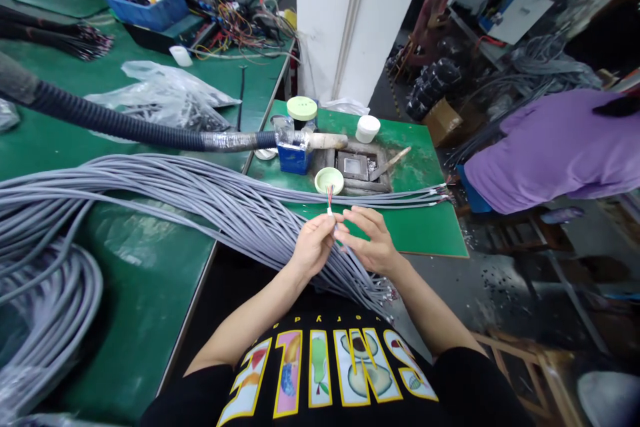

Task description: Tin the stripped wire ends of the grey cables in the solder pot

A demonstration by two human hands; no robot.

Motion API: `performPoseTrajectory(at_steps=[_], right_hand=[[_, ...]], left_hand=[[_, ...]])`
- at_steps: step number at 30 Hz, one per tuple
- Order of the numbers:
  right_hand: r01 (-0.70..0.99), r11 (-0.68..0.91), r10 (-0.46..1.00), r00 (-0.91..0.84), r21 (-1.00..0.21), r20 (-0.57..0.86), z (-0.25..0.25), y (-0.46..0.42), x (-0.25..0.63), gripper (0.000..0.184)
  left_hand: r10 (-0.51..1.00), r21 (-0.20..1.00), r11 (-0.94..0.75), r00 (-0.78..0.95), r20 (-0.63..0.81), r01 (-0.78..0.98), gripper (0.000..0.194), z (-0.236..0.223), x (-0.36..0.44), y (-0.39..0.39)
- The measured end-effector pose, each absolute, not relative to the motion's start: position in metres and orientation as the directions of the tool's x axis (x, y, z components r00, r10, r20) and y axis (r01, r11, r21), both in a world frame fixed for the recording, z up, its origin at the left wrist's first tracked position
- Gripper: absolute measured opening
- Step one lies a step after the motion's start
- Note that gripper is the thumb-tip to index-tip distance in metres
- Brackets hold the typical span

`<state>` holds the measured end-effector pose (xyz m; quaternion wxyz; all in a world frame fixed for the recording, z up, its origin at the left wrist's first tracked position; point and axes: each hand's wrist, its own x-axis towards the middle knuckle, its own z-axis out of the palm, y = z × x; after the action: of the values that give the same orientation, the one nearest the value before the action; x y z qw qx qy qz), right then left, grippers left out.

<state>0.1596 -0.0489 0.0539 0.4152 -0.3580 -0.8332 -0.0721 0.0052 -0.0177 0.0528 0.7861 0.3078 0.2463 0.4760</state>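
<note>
grey cable end (pixel 331 208) pinched by left hand (pixel 313 245); right hand (pixel 367 240) fingertips touching it, grip hidden.

Grey cables (pixel 200 197), green mat (pixel 415 227), seemingly red-and-white wire tips (pixel 330 197).

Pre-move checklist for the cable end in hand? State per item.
1. Left hand grips the grey cable end: ok.
2. Right hand fingers at the same end: ok.
3. Coloured wire tips stick up free of the fingers: ok.
4. Tips stripped clean: cannot tell, too small.
5. Green dish sits just beyond the tips, unobstructed: ok.
6. Grey cable bundle lies across the bench without snagging the held cable: cannot tell.
</note>
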Motion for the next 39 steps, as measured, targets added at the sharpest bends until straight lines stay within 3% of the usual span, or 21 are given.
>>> performPoseTrajectory(at_steps=[2, 4, 7, 9, 12, 15, 19, 29, 39], right_hand=[[0.611, 0.768, 0.515, -0.409, -0.193, 0.754, 0.057, -0.045, 0.155, 0.025], [0.553, 0.779, 0.537, -0.349, -0.294, 0.768, 0.063, -0.040, 0.152, 0.023], [0.512, 0.693, 0.632, -0.092, -0.508, 0.769, 0.077, -0.027, 0.154, 0.023], [0.522, 0.605, 0.677, 0.060, -0.601, 0.734, 0.084, -0.014, 0.159, 0.021], [0.528, 0.514, 0.731, 0.143, -0.676, 0.667, 0.086, 0.011, 0.167, 0.020], [0.512, 0.481, 0.763, 0.156, -0.712, 0.628, 0.078, 0.039, 0.171, 0.021], [0.498, 0.483, 0.772, 0.145, -0.720, 0.618, 0.065, 0.066, 0.172, 0.022], [0.551, 0.444, 0.830, 0.044, -0.706, 0.556, 0.050, 0.079, 0.166, 0.022], [0.562, 0.406, 0.851, 0.055, -0.721, 0.522, 0.044, 0.085, 0.165, 0.024]], left_hand=[[0.877, 0.708, 0.379, 0.475, -0.070, -0.596, 0.035, 0.053, 0.004, -0.016], [0.890, 0.741, 0.325, 0.454, -0.031, -0.588, 0.037, 0.052, 0.001, -0.014], [0.942, 0.885, 0.094, 0.327, 0.069, -0.456, 0.039, 0.045, -0.012, -0.006], [0.957, 0.958, -0.151, 0.205, 0.203, -0.243, 0.031, 0.038, -0.024, 0.002], [0.888, 0.881, -0.461, 0.068, 0.456, 0.110, 0.020, 0.024, -0.037, 0.015], [0.802, 0.756, -0.585, 0.072, 0.593, 0.293, 0.017, 0.013, -0.041, 0.024], [0.751, 0.679, -0.642, 0.117, 0.650, 0.356, 0.016, 0.008, -0.040, 0.026], [0.709, 0.647, -0.686, 0.106, 0.697, 0.333, 0.008, 0.005, -0.041, 0.026], [0.698, 0.634, -0.693, 0.101, 0.709, 0.342, 0.007, 0.006, -0.042, 0.025]])
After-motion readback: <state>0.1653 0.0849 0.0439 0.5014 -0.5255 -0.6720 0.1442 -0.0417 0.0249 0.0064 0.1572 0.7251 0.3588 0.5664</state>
